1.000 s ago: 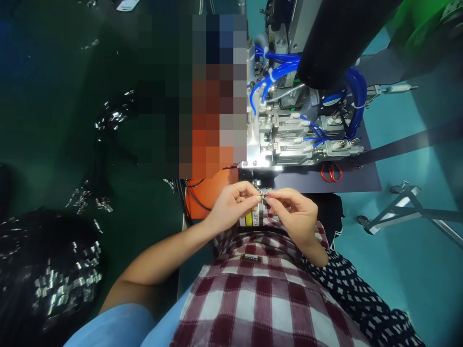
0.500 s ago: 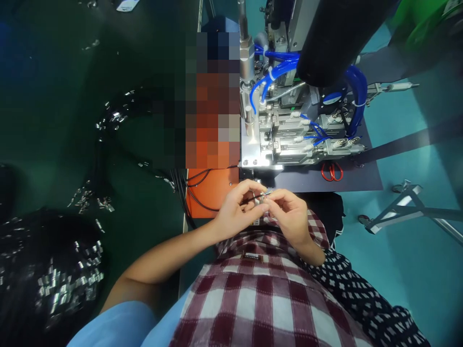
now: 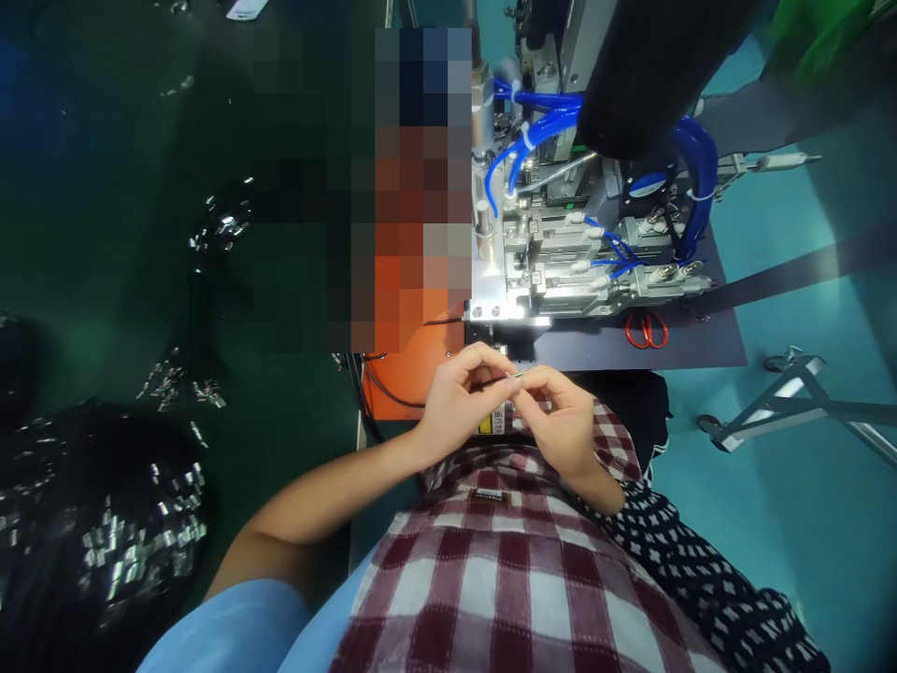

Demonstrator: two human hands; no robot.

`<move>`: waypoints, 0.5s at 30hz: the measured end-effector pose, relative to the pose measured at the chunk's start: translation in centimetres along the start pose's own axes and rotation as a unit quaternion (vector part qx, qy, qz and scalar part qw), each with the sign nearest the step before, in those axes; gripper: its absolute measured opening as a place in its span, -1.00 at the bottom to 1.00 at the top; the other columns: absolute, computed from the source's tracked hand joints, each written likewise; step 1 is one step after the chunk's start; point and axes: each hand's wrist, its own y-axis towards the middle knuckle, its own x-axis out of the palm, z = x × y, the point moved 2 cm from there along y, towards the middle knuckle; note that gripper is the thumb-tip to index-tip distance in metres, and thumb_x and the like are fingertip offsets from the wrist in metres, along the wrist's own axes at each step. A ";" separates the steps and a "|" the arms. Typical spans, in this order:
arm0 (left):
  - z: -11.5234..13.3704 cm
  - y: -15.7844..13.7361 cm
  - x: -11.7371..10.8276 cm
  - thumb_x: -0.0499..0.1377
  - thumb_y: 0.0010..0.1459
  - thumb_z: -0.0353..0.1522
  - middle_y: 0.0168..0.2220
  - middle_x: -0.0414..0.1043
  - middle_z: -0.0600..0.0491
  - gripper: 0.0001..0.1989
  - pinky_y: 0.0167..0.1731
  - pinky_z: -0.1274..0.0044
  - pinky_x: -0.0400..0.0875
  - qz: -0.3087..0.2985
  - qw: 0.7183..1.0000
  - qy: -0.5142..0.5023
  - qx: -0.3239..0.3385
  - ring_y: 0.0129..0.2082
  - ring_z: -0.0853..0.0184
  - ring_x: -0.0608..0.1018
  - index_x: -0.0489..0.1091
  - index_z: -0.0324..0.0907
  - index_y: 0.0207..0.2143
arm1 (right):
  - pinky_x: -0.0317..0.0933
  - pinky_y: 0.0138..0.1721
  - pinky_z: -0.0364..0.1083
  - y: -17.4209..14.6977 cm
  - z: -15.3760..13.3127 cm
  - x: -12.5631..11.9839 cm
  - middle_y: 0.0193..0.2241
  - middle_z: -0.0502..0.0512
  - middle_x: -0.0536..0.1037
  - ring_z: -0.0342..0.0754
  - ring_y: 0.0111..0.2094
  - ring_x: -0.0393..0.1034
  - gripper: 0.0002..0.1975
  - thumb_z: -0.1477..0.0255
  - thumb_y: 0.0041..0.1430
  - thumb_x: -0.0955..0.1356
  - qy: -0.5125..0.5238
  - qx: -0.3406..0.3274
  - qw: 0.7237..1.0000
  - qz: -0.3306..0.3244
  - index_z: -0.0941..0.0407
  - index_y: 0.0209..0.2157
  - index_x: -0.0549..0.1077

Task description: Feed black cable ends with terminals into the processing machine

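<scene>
My left hand (image 3: 462,404) is closed in a pinch around the end of a thin black cable (image 3: 393,395). The cable curves in from the left over an orange surface (image 3: 392,408). Meeting it at the fingertips, my right hand (image 3: 566,413) pinches the thin, light-coloured tip of the same cable. Fingers hide most of that tip, so its exact shape is unclear. Both hands are in front of my checked apron, close below the edge of a metal machine (image 3: 567,280).
Blue air hoses (image 3: 553,121) run over the machine. Red-handled scissors (image 3: 646,329) lie on the dark plate at right. On the dark green table, black cables with shiny ends (image 3: 140,537) are piled at left. A pixelated patch hides the area behind my left hand.
My fingertips have drawn closer together over the cable tip, and the left fingers are more closed. A yellow label below the hands is more visible. The view has shifted slightly.
</scene>
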 end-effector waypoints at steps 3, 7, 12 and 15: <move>-0.1 0.1 -0.4 0.34 0.02 -0.37 -0.39 0.40 0.09 -0.87 -0.52 0.64 0.26 -0.012 0.999 -0.021 -0.027 -0.52 0.52 0.35 0.48 -0.24 -0.40 | 0.24 -0.43 -0.15 0.1 -0.1 -0.2 -0.52 -0.04 0.47 -0.18 -0.50 0.31 -0.88 0.49 0.15 0.41 -0.007 -0.005 1.000 -0.004 0.12 -0.48 0.46; -0.5 0.3 -0.8 0.37 -0.01 -0.36 -0.41 0.43 0.09 -0.85 -0.57 0.65 0.18 -0.033 0.992 -0.075 -0.100 -0.57 0.55 0.30 0.51 -0.24 -0.40 | 0.26 -0.43 -0.15 0.1 0.1 -0.4 -0.51 -0.04 0.49 -0.18 -0.49 0.34 -0.90 0.50 0.14 0.41 -0.014 -0.013 1.000 -0.010 0.11 -0.46 0.48; -1.1 0.4 -1.1 0.38 0.00 -0.31 -0.52 0.37 0.12 -0.82 -0.63 0.64 0.02 -0.057 0.982 -0.101 -0.149 -0.62 0.57 0.20 0.53 -0.26 -0.39 | 0.28 -0.41 -0.14 -0.3 0.3 -0.5 -0.51 -0.05 0.51 -0.18 -0.48 0.36 -0.89 0.51 0.15 0.41 -0.039 -0.026 0.999 -0.008 0.11 -0.46 0.48; -1.1 0.4 -1.1 0.39 -0.02 -0.30 -0.58 0.30 0.15 -0.79 -0.63 0.65 -0.03 -0.050 0.978 -0.107 -0.170 -0.63 0.59 0.16 0.51 -0.27 -0.42 | 0.30 -0.38 -0.14 -0.3 0.4 -0.6 -0.49 -0.05 0.51 -0.17 -0.46 0.38 -0.90 0.51 0.14 0.42 -0.052 -0.037 0.998 -0.010 0.10 -0.45 0.47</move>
